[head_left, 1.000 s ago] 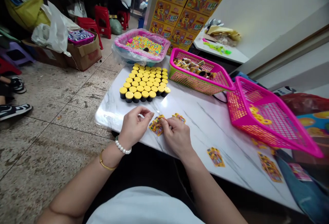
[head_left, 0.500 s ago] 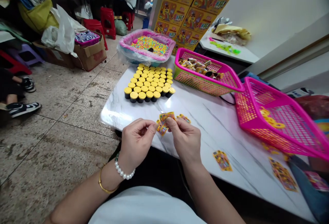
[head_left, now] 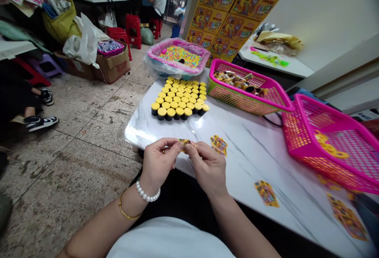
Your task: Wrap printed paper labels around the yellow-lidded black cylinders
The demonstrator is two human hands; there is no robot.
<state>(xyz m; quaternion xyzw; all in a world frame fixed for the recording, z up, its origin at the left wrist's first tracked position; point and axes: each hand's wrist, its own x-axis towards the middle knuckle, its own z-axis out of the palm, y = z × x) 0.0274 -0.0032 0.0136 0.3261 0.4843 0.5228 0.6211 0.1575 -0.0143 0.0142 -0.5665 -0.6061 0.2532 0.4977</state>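
Both my hands meet at the near edge of the white marble table [head_left: 254,147]. My left hand [head_left: 158,163], with a pearl bracelet on its wrist, and my right hand [head_left: 207,167] pinch a small yellow printed sticker [head_left: 186,142] between their fingertips, held edge-on just above the table. A second such sticker [head_left: 219,145] lies flat on the table to the right of my hands. Beyond them stands a block of several small black pots with yellow lids [head_left: 180,99].
More stickers [head_left: 266,193] lie along the table's near right. Two pink mesh baskets [head_left: 245,90] [head_left: 334,147] stand at the right, and a tub of coloured beads [head_left: 177,55] at the far end. Yellow cartons [head_left: 233,9] are stacked behind. A seated person's feet [head_left: 38,120] rest at left.
My hands lifted the sticker off the table and drew it toward me, turning it edge-on. The view has swung to the left.
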